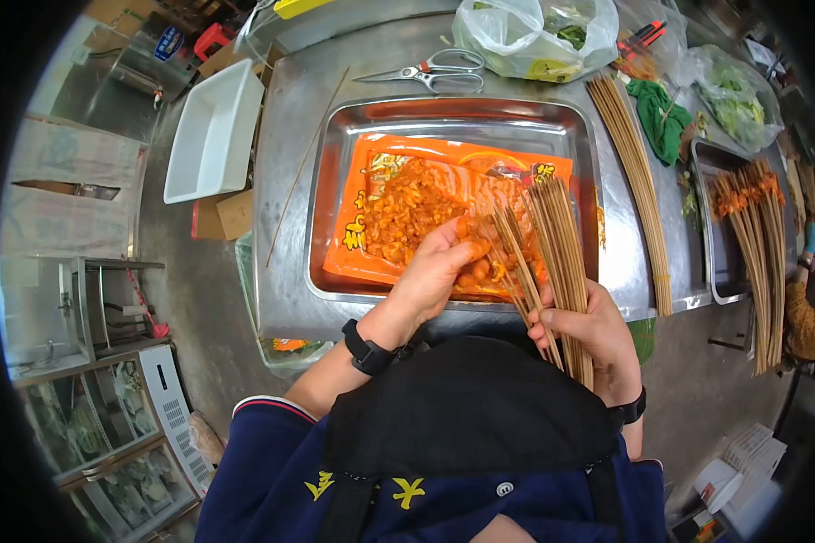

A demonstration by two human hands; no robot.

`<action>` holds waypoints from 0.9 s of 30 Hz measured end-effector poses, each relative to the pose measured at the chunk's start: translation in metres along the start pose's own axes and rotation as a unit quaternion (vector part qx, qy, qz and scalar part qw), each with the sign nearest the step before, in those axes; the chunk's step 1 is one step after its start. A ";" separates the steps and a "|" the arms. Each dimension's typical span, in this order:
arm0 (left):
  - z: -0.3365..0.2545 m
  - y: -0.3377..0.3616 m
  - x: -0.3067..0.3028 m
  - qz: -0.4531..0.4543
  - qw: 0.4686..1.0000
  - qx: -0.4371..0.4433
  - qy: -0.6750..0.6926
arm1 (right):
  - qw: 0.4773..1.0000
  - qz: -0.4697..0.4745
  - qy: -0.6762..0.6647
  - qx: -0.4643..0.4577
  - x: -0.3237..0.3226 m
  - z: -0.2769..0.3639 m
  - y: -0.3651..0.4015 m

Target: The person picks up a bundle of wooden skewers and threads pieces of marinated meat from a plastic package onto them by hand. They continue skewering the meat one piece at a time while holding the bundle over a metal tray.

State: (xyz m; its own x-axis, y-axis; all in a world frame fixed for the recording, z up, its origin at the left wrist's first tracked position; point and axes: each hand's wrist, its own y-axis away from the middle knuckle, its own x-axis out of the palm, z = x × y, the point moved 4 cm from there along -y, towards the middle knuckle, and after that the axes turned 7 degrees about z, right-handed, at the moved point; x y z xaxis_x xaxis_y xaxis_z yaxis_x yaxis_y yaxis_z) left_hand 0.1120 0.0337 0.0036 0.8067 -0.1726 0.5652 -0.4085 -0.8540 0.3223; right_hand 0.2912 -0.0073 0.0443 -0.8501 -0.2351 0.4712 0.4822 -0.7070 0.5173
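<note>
My right hand (593, 330) is wrapped round a bundle of bamboo skewers (557, 244), with a few of them fanned out toward my left hand. My left hand (439, 271) has sauce-stained fingers, closed in a pinch on a piece of red-orange marinated meat (482, 237) by the tips of the fanned skewers; the fingers partly cover it. Beneath both hands, a steel tray (335, 136) holds an opened orange plastic packet (344, 235) with a heap of marinated meat pieces (412, 213) on it.
Scissors (435, 71) lie behind the tray, a single skewer (303, 172) to its left. At right are more skewers (638, 190), a green cloth (658, 118) and a second tray (711, 235) with loaded skewers (752, 235). Plastic bags (534, 41) stand at the back, a white bin (210, 136) at left.
</note>
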 end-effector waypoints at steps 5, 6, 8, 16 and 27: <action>-0.003 0.001 0.001 0.016 1.000 0.022 -0.008 | 1.000 0.000 -0.005 0.001 0.001 0.001 0.001; -0.003 0.001 0.002 0.017 1.000 0.021 -0.009 | 1.000 0.000 -0.003 0.002 0.001 0.001 0.001; -0.004 0.001 0.003 0.026 1.000 0.016 0.003 | 1.000 0.001 -0.001 0.001 0.001 0.001 0.001; -0.005 0.000 0.003 0.037 0.999 0.010 -0.003 | 1.000 -0.002 0.002 0.004 0.002 0.002 0.001; -0.013 0.001 -0.001 -0.078 0.993 0.077 -0.046 | 0.999 0.003 0.037 0.021 0.000 0.002 0.000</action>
State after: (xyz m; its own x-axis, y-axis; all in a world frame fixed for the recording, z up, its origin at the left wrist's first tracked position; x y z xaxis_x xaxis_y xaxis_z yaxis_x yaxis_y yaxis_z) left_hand 0.1055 0.0391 0.0132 0.8932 -0.0698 0.4442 -0.2105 -0.9378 0.2759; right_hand 0.2917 -0.0065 0.0457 -0.8597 -0.2884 0.4215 0.4943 -0.6773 0.5449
